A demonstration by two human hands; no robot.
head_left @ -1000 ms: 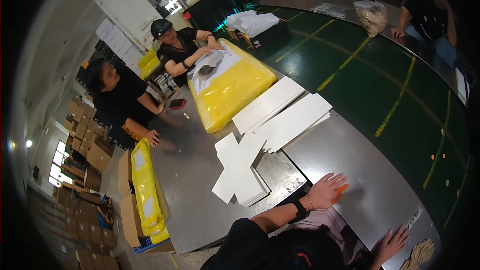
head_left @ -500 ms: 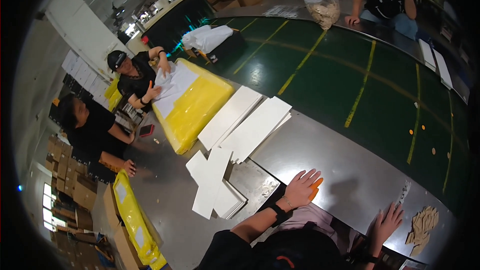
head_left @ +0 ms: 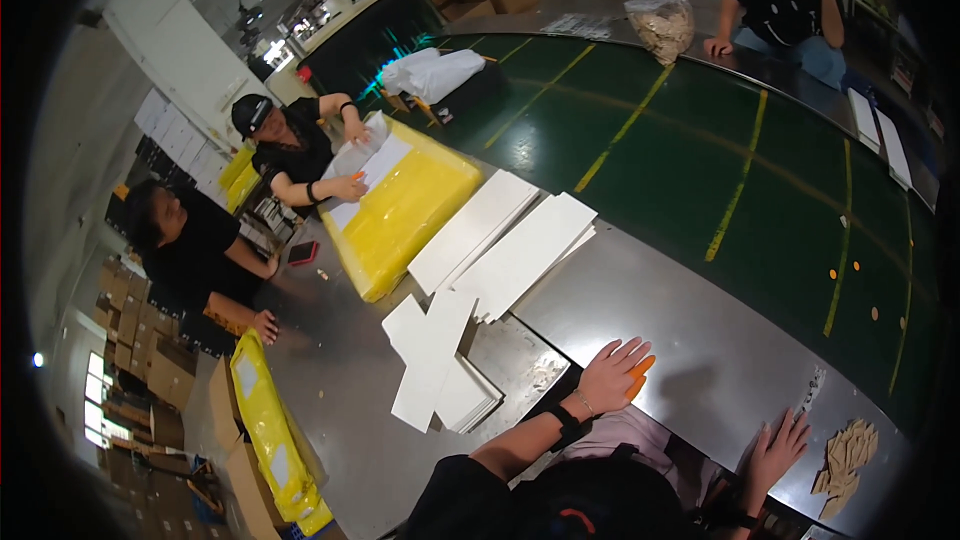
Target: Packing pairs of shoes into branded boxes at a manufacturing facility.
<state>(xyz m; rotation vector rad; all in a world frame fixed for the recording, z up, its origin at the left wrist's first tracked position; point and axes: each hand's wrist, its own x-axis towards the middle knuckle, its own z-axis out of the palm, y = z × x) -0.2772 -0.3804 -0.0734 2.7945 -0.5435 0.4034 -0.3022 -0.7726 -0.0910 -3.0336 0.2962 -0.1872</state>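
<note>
My left hand (head_left: pixel 611 378) lies on the bare metal table (head_left: pixel 680 340), fingers stretched out and an orange cover on the thumb. It holds nothing. Farther right, my right hand (head_left: pixel 778 450) rests on the same metal with its fingers spread, also without anything in it. Beside its fingertips is a pile of small tan cardboard-like pieces (head_left: pixel 847 458). A printed strip (head_left: pixel 812 390) sits on the metal just beyond that hand. Left of my left hand are crossed white boards (head_left: pixel 432 360), and beyond them lie stacked long white boards (head_left: pixel 525 258).
A green conveyor belt (head_left: pixel 640 200) with yellow lines runs beyond the table. At the left, a co-worker (head_left: pixel 290 145) handles a large yellow package (head_left: pixel 425 215); another person (head_left: pixel 190 250) leans nearby. A long yellow package (head_left: pixel 275 440) lies near left. A bag (head_left: pixel 662 28) stands across the belt.
The whole view has shifted slightly, while my hands stay in place on the table. The co-worker's hands have moved on the yellow package, drawing back the white sheet on it.
</note>
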